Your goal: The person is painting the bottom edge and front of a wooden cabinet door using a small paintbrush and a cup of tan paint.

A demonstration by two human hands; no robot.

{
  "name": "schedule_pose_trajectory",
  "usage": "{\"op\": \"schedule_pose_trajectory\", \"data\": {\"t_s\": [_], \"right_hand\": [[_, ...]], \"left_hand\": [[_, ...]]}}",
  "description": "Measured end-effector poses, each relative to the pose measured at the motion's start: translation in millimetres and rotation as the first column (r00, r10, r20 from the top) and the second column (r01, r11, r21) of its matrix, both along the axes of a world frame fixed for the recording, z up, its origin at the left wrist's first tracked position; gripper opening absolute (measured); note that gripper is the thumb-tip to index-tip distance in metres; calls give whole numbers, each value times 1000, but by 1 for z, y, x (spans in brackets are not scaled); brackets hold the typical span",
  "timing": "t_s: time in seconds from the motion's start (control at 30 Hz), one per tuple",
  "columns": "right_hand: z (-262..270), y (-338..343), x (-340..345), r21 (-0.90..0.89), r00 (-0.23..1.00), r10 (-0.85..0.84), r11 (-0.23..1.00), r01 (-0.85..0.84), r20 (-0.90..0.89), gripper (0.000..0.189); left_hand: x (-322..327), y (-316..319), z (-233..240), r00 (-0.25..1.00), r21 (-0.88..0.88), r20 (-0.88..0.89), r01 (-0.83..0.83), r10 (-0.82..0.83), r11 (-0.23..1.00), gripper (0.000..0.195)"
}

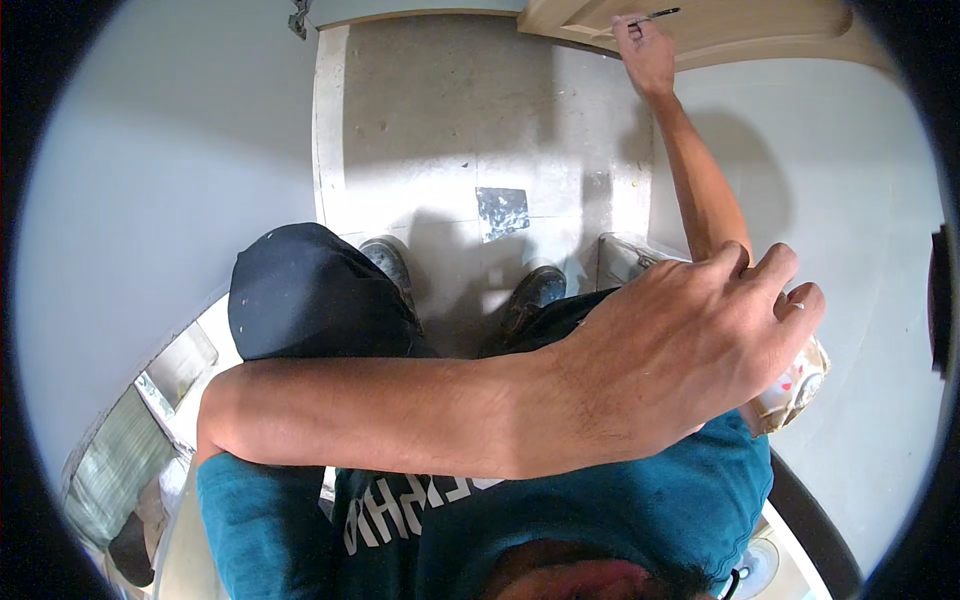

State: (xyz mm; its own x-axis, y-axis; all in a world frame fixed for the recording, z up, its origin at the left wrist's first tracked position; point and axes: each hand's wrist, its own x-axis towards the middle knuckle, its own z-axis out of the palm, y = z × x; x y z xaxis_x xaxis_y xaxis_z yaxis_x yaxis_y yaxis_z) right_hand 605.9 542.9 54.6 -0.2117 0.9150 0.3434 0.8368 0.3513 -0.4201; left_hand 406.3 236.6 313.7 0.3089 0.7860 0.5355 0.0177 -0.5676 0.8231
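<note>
My right hand [646,51] reaches out to a wooden panelled door [720,26] at the top of the view. Its fingers are closed around a slim dark tool [664,13], perhaps a small brush. Nearer to me, my left forearm crosses in front of my chest. With curled fingers, my left hand [697,337] covers part of the right arm. From beneath it shows a crumpled tan and white packet [791,394] with red marks. The left palm and fingertips are hidden, so I cannot tell whether they grip the packet.
Pale walls stand at left [150,187] and right [847,195]. On the tiled floor [450,112] lies a dark, white-speckled square [502,214] ahead of my shoes. A plastic-wrapped box [630,255] is beside my right leg. A metal fitting [298,19] projects at top left.
</note>
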Motion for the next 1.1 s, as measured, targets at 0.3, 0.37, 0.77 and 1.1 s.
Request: {"op": "schedule_pose_trajectory", "data": {"t_s": [0.3,0.37,0.77,1.1], "right_hand": [[5,-2,4,-64,999,-29,998,27,-34,40],[3,-5,1,-67,998,-15,998,11,-57,41],[2,0,5,-79,997,-63,995,60,-33,39],[3,-4,-5,-22,1000,-4,1000,3,-29,42]], "left_hand": [[0,0,-1,1000,-5,-27,-6,6,1000,44],[0,0,-1,999,-3,-40,-19,19,1000,44],[1,2,1,999,8,-34,-38,39,999,40],[-1,2,-1,999,13,-21,-47,48,999,39]]}}
